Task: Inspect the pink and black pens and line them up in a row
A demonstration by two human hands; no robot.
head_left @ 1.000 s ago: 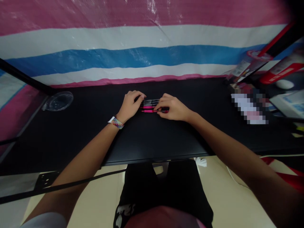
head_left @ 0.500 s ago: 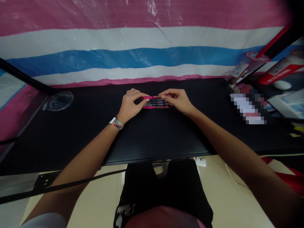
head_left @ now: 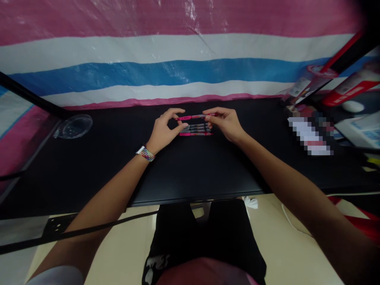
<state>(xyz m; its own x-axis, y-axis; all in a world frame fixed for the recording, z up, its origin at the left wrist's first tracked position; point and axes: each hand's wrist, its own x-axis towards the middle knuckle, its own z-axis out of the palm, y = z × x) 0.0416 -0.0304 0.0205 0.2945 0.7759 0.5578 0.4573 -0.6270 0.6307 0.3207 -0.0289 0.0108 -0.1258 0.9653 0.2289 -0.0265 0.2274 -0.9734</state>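
Observation:
In the head view a pink pen (head_left: 187, 117) is raised at a slight tilt just above a row of pens. My right hand (head_left: 225, 123) pinches it at its right end between thumb and fingers. My left hand (head_left: 166, 127) is around the pen's left end with thumb and index finger apart; its thumb tip lies by the left ends of the row. Several dark pens (head_left: 197, 127) lie side by side on the black table (head_left: 196, 170). Nearest me in that row is another pink pen (head_left: 196, 134).
A clear round plastic lid or container (head_left: 75, 126) sits at the left. To the right stand a clear tub (head_left: 299, 89), a red-and-white canister (head_left: 346, 89) and a white mouse-shaped object (head_left: 352, 106). A striped plastic sheet (head_left: 178, 71) hangs behind the table.
The far pink pen has risen off the row in my right hand, moving slightly away from me. My left index finger and thumb have spread apart from it.

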